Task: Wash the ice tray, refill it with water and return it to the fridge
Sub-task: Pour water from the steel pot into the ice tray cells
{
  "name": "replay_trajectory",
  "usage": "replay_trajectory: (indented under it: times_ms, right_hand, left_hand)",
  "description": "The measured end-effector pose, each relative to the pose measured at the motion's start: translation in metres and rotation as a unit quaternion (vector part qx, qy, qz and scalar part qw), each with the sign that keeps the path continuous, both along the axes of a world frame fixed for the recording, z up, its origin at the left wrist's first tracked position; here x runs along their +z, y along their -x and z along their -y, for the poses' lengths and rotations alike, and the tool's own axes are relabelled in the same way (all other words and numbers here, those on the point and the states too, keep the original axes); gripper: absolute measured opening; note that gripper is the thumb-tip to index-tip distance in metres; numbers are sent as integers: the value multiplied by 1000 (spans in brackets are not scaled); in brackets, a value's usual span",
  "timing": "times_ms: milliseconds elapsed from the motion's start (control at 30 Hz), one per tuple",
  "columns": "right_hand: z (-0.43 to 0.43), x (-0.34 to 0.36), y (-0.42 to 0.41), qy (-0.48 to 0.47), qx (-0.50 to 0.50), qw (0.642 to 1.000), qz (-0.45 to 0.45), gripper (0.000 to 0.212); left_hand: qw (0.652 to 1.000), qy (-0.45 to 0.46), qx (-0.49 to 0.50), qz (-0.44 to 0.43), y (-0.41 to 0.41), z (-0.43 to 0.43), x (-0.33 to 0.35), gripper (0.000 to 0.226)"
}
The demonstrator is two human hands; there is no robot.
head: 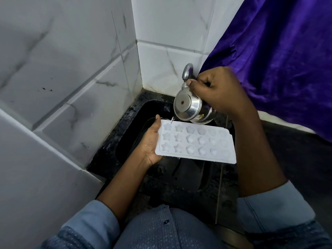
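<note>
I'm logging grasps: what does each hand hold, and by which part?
The left hand holds the white plastic ice tray by its short left end; the right hand grips the tilted steel kettle at its back, opposite the spout.

Matt white plastic ice tray (195, 143), shiny polished steel kettle (190, 108), glossy marbled tiles (71, 60), sheeny purple cloth (278, 51).

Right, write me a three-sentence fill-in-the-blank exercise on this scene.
1. The left hand holds the white ice tray over the black ____.
2. The right hand tilts a steel kettle, pouring ____ into the tray.
3. The cloth hanging on the right is ____.
Missing words: sink; water; purple.
</note>
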State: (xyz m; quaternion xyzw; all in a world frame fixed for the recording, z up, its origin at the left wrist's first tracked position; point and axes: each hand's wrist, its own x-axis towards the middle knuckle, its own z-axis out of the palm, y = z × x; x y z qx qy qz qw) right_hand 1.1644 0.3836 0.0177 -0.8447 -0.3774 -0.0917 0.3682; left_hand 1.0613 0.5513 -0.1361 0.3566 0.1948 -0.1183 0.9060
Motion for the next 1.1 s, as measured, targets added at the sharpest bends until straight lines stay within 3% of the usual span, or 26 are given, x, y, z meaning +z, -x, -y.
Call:
replay_trajectory:
  times_ms: [167,1100]
  right_hand:
    - [-3,0,3,5,8,1000,12,53]
    - [18,9,2,-7,-14,1000,1,55]
  left_hand:
    - [999,29,-6,14,-1,-1,0,82]
    - [1000,4,27,0,5,-16,2,78]
